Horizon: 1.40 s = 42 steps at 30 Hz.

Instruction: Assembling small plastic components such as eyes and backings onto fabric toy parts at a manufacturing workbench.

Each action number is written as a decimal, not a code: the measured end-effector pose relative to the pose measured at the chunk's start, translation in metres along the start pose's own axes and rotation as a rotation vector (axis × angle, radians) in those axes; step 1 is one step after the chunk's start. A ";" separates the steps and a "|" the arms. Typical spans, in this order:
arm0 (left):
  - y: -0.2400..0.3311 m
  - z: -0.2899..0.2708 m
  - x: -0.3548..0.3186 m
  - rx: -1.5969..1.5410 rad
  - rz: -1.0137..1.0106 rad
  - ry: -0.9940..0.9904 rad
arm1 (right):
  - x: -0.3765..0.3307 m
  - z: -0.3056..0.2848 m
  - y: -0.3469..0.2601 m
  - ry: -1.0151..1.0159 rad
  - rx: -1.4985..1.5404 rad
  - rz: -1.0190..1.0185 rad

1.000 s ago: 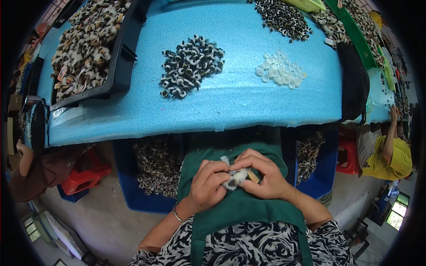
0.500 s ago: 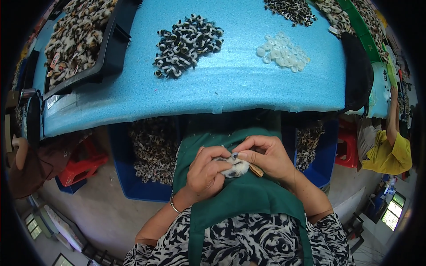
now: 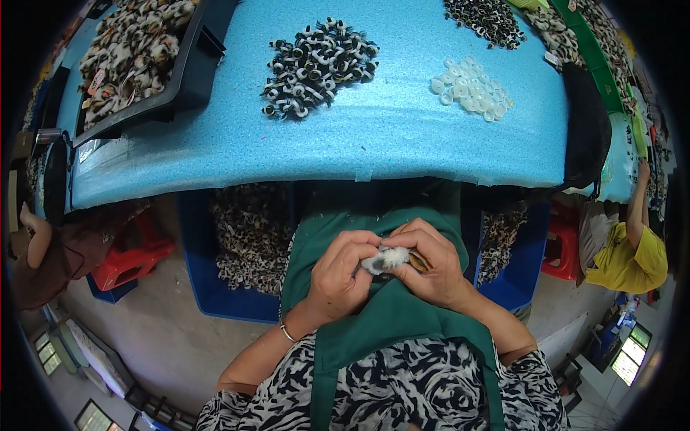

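Observation:
Over the lap of a green apron (image 3: 402, 316), a small white and grey furry plush piece (image 3: 392, 257) is held between both hands. My left hand (image 3: 338, 276) grips its left side, the fingertips bent and pressed into the fur. Around the right side close the fingers and thumb of my right hand (image 3: 440, 269). A tan, tag-like piece (image 3: 418, 262) shows inside the right hand, next to the fur. Both sets of fingertips nearly meet at the top of the plush and hide part of it.
A blue foam-covered table (image 3: 287, 154) bears black-and-white ringed pieces (image 3: 316, 68), translucent round washers (image 3: 471, 90) and small dark pieces (image 3: 485, 21). Furry pieces fill a black tray (image 3: 190, 79). Blue bins (image 3: 194, 287) flank my legs. A person works at each side, near red stools (image 3: 133, 251).
The plush has been turned in my hands. My right fingers, earlier pinching at its top, now wrap its right side. The view has shifted slightly.

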<state>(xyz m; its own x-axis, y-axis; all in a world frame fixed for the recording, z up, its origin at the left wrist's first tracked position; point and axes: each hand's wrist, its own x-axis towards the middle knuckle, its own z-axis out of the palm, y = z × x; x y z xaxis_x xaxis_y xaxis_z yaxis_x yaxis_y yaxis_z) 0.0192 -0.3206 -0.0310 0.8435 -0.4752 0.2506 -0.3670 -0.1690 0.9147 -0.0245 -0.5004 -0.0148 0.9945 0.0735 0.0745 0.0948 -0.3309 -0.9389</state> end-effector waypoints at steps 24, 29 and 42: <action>-0.018 0.005 0.001 -0.105 -0.199 -0.003 | 0.008 0.015 0.019 0.084 0.220 0.279; -0.023 0.004 0.002 -0.405 -0.426 -0.009 | 0.011 -0.008 0.036 -0.090 0.649 0.482; -0.015 -0.022 0.002 -1.183 -0.838 -0.351 | 0.021 -0.010 0.023 -0.056 0.295 0.118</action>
<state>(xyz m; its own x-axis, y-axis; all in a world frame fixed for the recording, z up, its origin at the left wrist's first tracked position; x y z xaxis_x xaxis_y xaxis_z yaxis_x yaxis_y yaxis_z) 0.0352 -0.3001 -0.0374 0.4451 -0.8039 -0.3945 0.8319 0.2081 0.5145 -0.0010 -0.5163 -0.0317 0.9931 0.1055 -0.0520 -0.0465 -0.0536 -0.9975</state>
